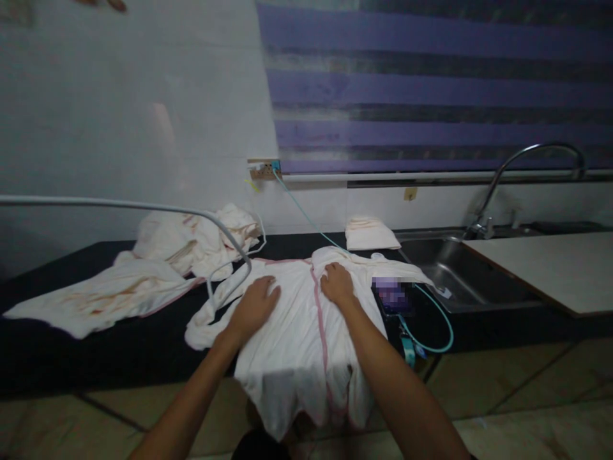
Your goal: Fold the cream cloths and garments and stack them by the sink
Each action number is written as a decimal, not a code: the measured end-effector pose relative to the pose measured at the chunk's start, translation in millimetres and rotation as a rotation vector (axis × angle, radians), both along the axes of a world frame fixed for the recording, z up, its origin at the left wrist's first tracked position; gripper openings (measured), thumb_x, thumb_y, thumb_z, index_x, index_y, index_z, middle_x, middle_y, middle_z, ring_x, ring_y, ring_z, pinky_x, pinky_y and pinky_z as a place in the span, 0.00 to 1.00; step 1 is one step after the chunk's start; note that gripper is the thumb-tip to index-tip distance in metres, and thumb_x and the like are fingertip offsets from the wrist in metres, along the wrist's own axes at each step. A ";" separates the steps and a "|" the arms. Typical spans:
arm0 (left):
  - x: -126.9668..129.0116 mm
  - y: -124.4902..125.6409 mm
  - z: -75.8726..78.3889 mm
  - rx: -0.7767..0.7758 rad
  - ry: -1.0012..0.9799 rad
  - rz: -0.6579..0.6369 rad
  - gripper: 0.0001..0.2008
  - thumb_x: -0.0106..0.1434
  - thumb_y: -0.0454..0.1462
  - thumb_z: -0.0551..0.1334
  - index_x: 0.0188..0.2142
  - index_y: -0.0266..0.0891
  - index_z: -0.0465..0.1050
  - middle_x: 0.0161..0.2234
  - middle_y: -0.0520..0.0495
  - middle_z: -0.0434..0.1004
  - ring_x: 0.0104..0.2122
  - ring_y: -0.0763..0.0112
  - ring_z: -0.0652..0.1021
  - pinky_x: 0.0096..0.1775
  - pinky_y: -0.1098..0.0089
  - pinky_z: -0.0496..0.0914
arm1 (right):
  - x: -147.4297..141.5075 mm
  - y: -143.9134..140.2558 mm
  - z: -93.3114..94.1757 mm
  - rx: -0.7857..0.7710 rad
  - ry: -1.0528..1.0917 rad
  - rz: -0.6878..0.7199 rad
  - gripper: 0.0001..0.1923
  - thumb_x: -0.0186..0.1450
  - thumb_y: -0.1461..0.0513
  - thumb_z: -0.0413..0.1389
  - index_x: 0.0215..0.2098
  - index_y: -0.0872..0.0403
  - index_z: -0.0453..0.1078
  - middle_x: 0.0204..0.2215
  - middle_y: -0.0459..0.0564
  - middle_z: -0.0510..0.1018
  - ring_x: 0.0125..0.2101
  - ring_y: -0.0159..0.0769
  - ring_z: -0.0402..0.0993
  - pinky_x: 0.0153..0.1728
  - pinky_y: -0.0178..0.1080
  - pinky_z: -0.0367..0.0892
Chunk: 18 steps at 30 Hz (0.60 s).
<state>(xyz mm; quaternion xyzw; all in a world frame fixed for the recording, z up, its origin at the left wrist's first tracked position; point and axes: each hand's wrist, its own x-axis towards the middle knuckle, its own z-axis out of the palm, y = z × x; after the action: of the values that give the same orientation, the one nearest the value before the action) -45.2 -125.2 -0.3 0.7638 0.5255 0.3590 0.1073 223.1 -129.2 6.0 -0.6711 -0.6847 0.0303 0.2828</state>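
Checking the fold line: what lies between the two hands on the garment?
In the head view, a pink trim seam on the white garment runs between the left hand and right hand.

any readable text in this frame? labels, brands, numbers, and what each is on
No text can be read anywhere.
Phone beside the white garment: screen blurred out, unreadable.
Small tag on the wall below the blind: too small to read.
Wall socket: no legible marking.
Both hands, left hand and right hand, rest flat on the garment, which shows no print.
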 end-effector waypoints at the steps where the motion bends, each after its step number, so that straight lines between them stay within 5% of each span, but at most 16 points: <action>1: -27.2 -4.0 -7.5 -0.007 0.133 -0.008 0.27 0.67 0.51 0.55 0.55 0.36 0.74 0.59 0.32 0.75 0.61 0.49 0.73 0.66 0.49 0.64 | -1.1 -0.4 -0.1 -0.013 -0.024 -0.005 0.17 0.71 0.62 0.51 0.55 0.59 0.73 0.56 0.63 0.75 0.57 0.48 0.70 0.59 0.46 0.60; 4: -95.1 -13.2 -22.0 -0.014 0.406 -0.037 0.30 0.71 0.54 0.51 0.59 0.36 0.72 0.66 0.35 0.69 0.67 0.49 0.68 0.69 0.50 0.60 | -4.1 -2.0 -1.1 -0.034 -0.065 -0.022 0.21 0.72 0.60 0.50 0.61 0.57 0.70 0.62 0.62 0.72 0.63 0.48 0.65 0.64 0.47 0.55; 8: -146.6 -23.6 -11.6 -0.114 0.481 0.069 0.37 0.72 0.57 0.46 0.66 0.32 0.65 0.67 0.33 0.67 0.66 0.50 0.69 0.68 0.52 0.61 | -4.0 -6.5 -1.4 -0.058 -0.082 -0.008 0.23 0.74 0.56 0.48 0.64 0.54 0.67 0.65 0.60 0.69 0.65 0.48 0.61 0.66 0.49 0.50; 14: -169.1 -45.7 26.7 -0.139 0.585 -0.194 0.29 0.70 0.54 0.49 0.56 0.42 0.77 0.64 0.38 0.72 0.66 0.51 0.68 0.68 0.53 0.59 | 2.6 -13.5 -0.8 -0.062 -0.090 0.005 0.24 0.75 0.56 0.46 0.65 0.53 0.67 0.67 0.59 0.68 0.66 0.48 0.60 0.67 0.50 0.48; 18: -165.5 -60.0 47.5 -0.361 0.545 -0.057 0.34 0.68 0.62 0.49 0.45 0.37 0.78 0.45 0.38 0.81 0.46 0.54 0.80 0.51 0.60 0.73 | 5.9 -12.7 -2.5 -0.078 -0.093 -0.005 0.24 0.75 0.56 0.46 0.65 0.55 0.66 0.67 0.60 0.68 0.68 0.48 0.57 0.67 0.50 0.48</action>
<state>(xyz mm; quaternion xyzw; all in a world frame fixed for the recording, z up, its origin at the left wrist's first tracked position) -210.7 -185.2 47.1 0.8147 0.5686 0.0393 0.1065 229.1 -141.8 3.5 -0.6839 -0.6938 0.0251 0.2241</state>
